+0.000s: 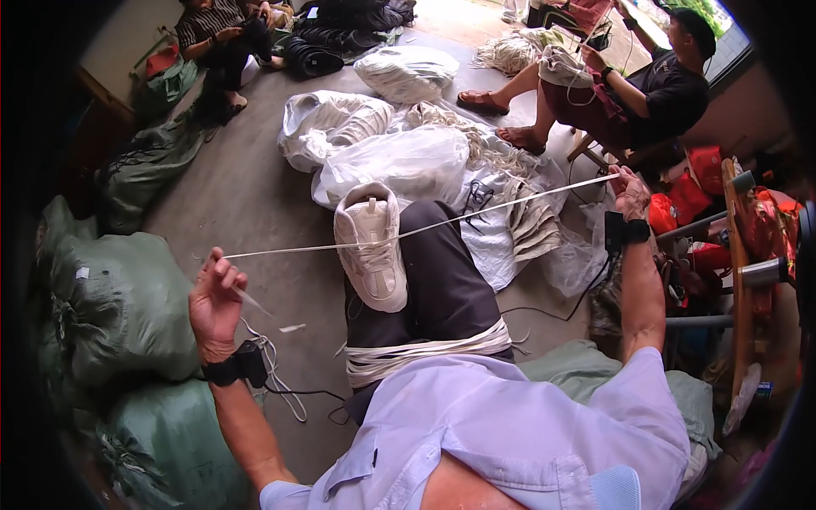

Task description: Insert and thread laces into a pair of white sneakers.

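A beige lace-up sneaker (382, 285) rests on my thighs, its toe pointing toward me. Both ends of a whitish shoelace (510, 206) run out from its eyelets, drawn taut to either side. On the left, my left hand (214, 310) pinches one end between closed fingers, with a short tail hanging below. Far out to the right and higher, my right hand (631, 197) grips the other end, fingers closed. Across my lap lies a bundle of white laces (425, 355).
Clear plastic bags (395, 166) and bundled beige shoe parts (531, 225) lie ahead. Green sacks (127, 306) line the left; a wooden stool (738, 280) and red bags stand right. Two people sit farther off, one (663, 93) at right, another (223, 38) at left.
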The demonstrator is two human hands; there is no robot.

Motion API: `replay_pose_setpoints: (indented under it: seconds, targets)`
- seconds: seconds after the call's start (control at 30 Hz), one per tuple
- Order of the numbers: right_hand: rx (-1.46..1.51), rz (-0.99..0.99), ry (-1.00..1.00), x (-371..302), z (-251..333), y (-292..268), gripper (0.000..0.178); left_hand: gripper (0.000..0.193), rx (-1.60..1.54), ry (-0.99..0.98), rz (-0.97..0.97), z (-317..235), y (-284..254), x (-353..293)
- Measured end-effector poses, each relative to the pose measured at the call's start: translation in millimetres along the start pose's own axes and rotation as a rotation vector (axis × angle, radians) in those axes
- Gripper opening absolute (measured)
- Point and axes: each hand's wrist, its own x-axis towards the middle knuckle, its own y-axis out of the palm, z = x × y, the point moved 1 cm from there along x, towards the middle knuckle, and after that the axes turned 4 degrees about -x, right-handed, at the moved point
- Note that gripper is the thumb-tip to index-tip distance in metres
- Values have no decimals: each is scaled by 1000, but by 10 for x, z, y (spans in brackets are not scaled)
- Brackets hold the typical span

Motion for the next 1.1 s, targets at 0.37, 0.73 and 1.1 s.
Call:
replay_pose_setpoints:
  seconds: [0.37,0.73,1.1]
  targets:
    - [9,-28,60,569,-3,-266,26,53,-192,473,284,-1731,-398,-862]
    - [71,175,77,216,40,-126,18,42,286,743,-139,-2242,-1151,-1424]
    - [-661,831,-388,-2501,-598,1772,12,26,110,800,-707,-2028,-1129,-1370]
